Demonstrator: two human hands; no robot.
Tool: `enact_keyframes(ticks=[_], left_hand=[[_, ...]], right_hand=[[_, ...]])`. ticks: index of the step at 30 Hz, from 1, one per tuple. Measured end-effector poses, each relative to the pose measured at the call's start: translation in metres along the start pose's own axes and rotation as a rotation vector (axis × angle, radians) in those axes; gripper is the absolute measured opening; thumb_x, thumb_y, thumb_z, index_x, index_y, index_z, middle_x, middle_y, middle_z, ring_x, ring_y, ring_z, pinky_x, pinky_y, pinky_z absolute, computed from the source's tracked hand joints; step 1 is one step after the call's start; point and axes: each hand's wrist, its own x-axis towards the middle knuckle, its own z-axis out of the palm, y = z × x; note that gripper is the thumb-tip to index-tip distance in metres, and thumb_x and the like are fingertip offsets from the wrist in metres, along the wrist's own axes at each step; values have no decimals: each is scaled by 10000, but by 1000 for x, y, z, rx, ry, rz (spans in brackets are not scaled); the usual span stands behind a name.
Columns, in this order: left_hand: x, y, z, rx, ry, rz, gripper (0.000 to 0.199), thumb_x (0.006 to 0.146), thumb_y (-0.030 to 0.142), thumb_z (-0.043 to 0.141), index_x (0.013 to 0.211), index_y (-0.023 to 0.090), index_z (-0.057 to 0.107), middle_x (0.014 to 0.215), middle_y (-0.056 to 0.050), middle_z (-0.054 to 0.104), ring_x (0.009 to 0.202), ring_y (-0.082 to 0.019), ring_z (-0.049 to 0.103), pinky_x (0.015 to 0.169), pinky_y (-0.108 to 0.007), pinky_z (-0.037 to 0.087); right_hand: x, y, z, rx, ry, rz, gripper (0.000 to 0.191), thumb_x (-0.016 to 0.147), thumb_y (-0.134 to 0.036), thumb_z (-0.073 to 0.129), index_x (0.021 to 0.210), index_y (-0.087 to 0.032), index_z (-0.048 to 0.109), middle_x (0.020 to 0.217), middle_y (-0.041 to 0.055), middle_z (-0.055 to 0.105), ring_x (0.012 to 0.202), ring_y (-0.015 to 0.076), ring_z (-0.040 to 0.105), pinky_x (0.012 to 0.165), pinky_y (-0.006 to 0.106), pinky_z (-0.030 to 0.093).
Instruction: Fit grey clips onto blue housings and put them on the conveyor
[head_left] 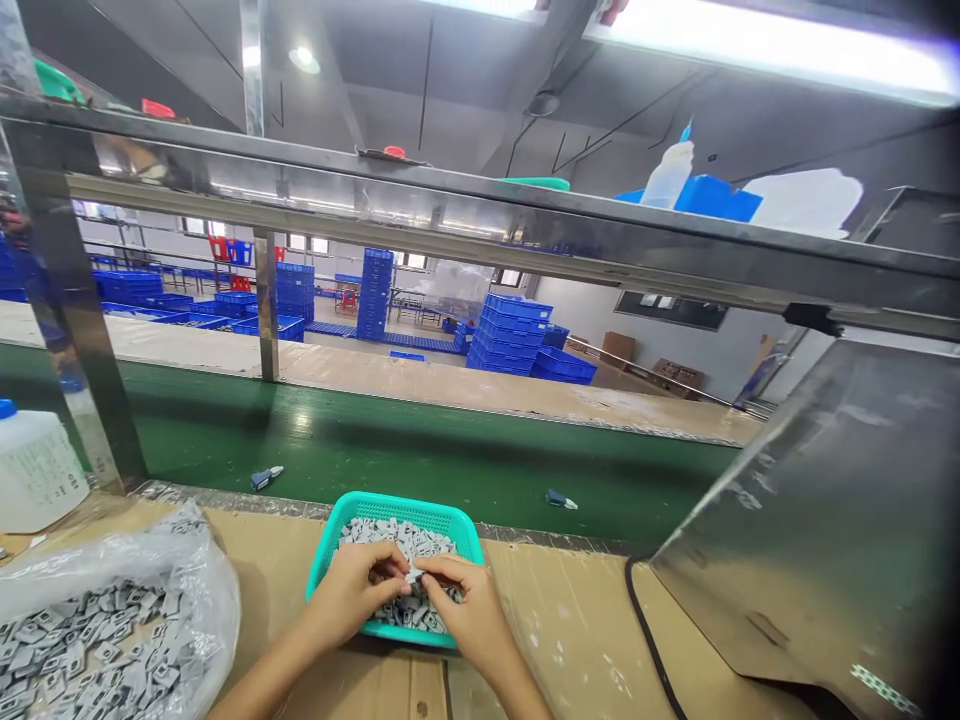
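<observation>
My left hand (349, 595) and my right hand (457, 610) are over a teal plastic mesh basket (397, 510) and pinch a small pale grey moulded part (414, 574) between their fingertips. The basket sits at the far edge of a cardboard-covered bench (540, 640) and is heaped with similar grey parts (397, 540). My hands hide its near middle. To my left, a clear plastic bag (202, 570) lies open and full of more grey parts.
A green conveyor belt (390, 450) runs behind the bench, carrying two small blue-and-white items (266, 478). A white plastic jug (37, 470) stands at the left. A steel sheet (817, 520) angles up on the right. Steel shelf rails (450, 210) cross overhead, with stacked blue crates beyond.
</observation>
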Motion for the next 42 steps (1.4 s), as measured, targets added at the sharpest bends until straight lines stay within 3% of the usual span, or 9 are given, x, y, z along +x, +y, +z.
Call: enact_keyframes(ticks=[7,14,20,26,35,42], left_hand=[[2,-3,1,-35,5,7,85,710,224,538,775,169,539,693,-2,627,687,-136,583,623,-215,440],[-5,5,4,118,13,115,107,772,244,482,834,191,551,751,-6,626,695,-132,557,608,-211,411],[-5,-11,10,302,82,187,137,800,262,450,786,202,572,781,-33,621,732,-169,550,648,-256,393],[-6,-20,11,368,148,215,154,813,256,455,797,212,601,782,-36,644,739,-177,578,661,-258,417],[-9,-17,9,317,212,262,158,810,228,482,849,217,635,832,-29,680,784,-166,618,707,-239,463],[-8,-12,6,224,203,226,118,785,219,524,787,197,640,777,-6,681,729,-138,616,689,-208,454]], right_hand=[[-3,-6,1,42,-11,-13,196,719,-176,557,856,-195,696,814,57,685,769,201,617,726,329,493],[-2,-6,1,97,21,-13,176,750,-194,536,817,-186,698,801,70,684,765,203,620,722,333,502],[-1,-1,0,200,5,36,160,736,-189,536,814,-159,672,817,75,670,788,195,622,720,309,522],[-1,1,1,299,-13,73,83,726,-186,549,757,-155,619,708,28,631,684,154,616,648,244,517],[-3,8,5,323,47,108,116,704,-242,592,692,-133,630,580,28,610,534,153,591,508,241,506],[-5,9,6,256,70,76,135,715,-261,579,728,-142,642,689,57,649,590,176,623,588,278,533]])
